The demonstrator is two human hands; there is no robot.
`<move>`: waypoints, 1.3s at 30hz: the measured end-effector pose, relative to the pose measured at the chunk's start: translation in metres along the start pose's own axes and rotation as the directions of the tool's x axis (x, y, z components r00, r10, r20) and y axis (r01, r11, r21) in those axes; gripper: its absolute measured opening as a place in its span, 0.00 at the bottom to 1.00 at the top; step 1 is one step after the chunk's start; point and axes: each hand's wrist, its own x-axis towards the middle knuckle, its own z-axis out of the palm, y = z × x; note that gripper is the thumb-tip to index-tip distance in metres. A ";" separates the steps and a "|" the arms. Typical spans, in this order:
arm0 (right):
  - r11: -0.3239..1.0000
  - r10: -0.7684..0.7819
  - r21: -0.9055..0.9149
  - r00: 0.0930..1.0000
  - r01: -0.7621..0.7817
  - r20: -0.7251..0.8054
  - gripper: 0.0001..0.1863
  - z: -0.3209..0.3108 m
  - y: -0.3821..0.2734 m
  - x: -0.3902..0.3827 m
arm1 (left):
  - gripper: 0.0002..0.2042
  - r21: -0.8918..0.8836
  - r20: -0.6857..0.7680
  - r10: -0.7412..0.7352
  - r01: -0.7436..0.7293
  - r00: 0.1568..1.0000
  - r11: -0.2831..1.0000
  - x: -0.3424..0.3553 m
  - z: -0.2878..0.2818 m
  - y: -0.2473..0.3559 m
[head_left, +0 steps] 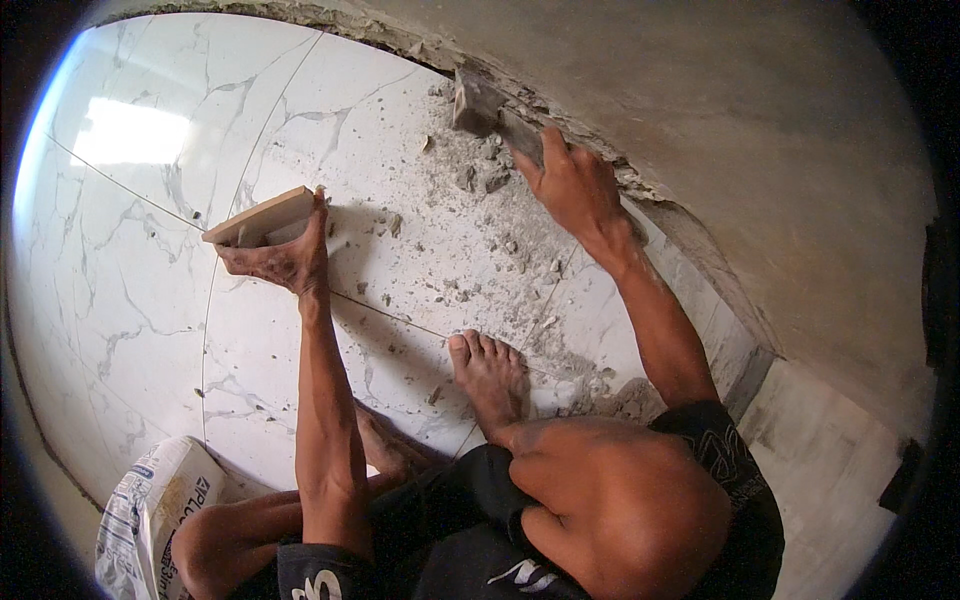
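Note:
My left hand (280, 262) grips a cut piece of tile (265, 220) with a beige edge, holding it over the marbled white floor tiles (130, 270). Its fingers lie partly out of sight behind the piece. At the base of the wall, my right hand (578, 190) is closed round a dusty grey hand tool (483, 105) with a broad, blocky head. I cannot make out its exact kind. The head is at the rough gap (540, 105) between floor and wall, beside loose mortar rubble (480, 180).
A grey plastered wall (740, 130) curves along the far and right side. Mortar crumbs and dust (510, 260) spread from its foot toward my bare foot (490, 380). A printed white bag (160, 510) stands at the lower left, next to my knee.

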 end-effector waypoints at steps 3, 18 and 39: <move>0.999 -0.037 -0.004 0.996 0.036 -0.082 0.20 0.002 0.003 -0.003 | 0.69 0.016 -0.002 0.002 -0.002 1.000 1.000 0.000 -0.001 0.005; 0.998 -0.067 0.008 0.994 0.068 -0.089 0.15 -0.035 0.009 -0.064 | 0.68 -0.004 -0.015 0.056 -0.056 0.998 0.998 0.000 0.003 0.000; 0.970 0.107 -0.221 0.994 -0.096 0.037 0.13 -0.014 0.052 -0.074 | 0.67 -0.012 -0.026 -0.012 0.012 1.000 1.000 -0.005 0.003 0.012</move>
